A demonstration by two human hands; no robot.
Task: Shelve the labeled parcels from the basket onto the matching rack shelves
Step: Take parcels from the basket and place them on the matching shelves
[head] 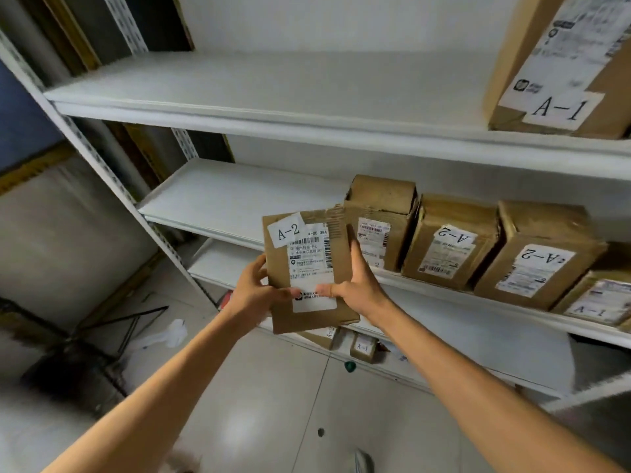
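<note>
A flat brown cardboard parcel with a white "A-2" tag and a shipping label is held upright in front of the white rack. My left hand grips its left edge and my right hand grips its right edge, thumbs on the label. Just behind it, the second shelf carries three brown boxes: one touching the held parcel's top right corner, and two marked "A-2". The basket is not in view.
The top shelf bears a large box marked "A-1" at the right. Another "A-1" parcel lies at the second shelf's right end. Small boxes sit on a lower shelf. A black metal stand and debris lie on the floor at left.
</note>
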